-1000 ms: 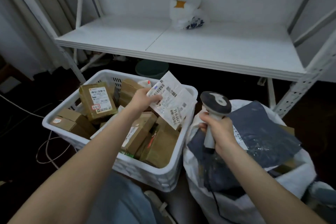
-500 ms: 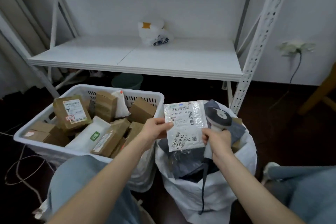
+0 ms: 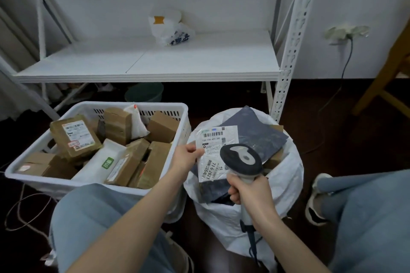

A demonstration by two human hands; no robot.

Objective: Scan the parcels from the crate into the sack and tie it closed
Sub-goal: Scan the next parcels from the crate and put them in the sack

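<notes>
The left hand (image 3: pixel 188 157) pinches the left edge of a flat white parcel (image 3: pixel 216 150) between thumb and fingers, holding it label up over the open mouth of the white sack (image 3: pixel 288 182). The right hand (image 3: pixel 250 193) is clenched round the handle of a scanner (image 3: pixel 241 162), whose dark head overlaps the parcel's lower right corner. Inside the sack lie dark grey mailer bags (image 3: pixel 257 133), with a brown box corner at the far rim. Just left of the sack, the white crate (image 3: pixel 186 117) is heaped with brown boxes (image 3: pixel 74 134) and 1 white pouch (image 3: pixel 99 162). Behind both stands a white shelf (image 3: pixel 199 60) with a plastic bag (image 3: pixel 170 26) on it.
</notes>
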